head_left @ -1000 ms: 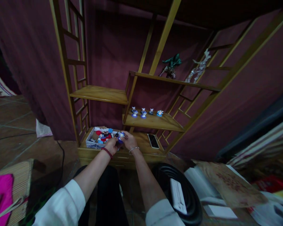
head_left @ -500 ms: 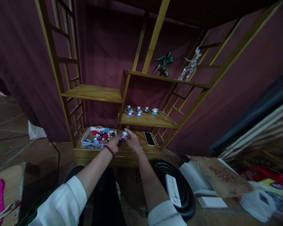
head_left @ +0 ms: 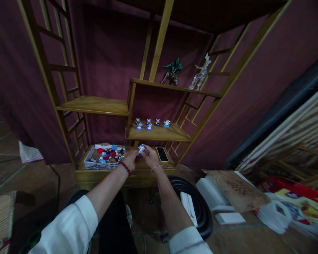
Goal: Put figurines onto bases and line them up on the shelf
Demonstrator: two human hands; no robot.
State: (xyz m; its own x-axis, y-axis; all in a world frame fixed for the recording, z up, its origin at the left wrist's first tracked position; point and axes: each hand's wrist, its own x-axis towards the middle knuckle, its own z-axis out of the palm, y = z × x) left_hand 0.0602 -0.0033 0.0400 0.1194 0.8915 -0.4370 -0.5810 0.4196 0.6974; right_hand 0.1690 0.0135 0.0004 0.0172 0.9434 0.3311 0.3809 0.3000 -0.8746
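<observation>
Between my two hands is a small purple-and-white figurine (head_left: 141, 148), held upright above the low ledge of the wooden shelf. My right hand (head_left: 151, 157) pinches it from the right side. The fingers of my left hand (head_left: 130, 159) are closed at its purple base on the left. Just left of my left hand stands an open cardboard box (head_left: 95, 164) with a jumble of red, blue, white and black figurines (head_left: 110, 154). Several similar small figurines (head_left: 148, 126) stand in two rows on the shelf board (head_left: 161, 134) above my hands.
A phone (head_left: 162, 154) lies on the ledge right of my right hand. Higher up stand a green hooded figure (head_left: 172, 71) and a clear deer figure (head_left: 200, 72). On the floor are a black coiled ring (head_left: 205, 211), a white strip-shaped object (head_left: 188, 208), a white box (head_left: 230, 218) and plastic bags (head_left: 275, 213).
The camera view has shifted to the right, so the shelf appears further left. My hands stay on the figurine, which has risen slightly and sits more upright.
</observation>
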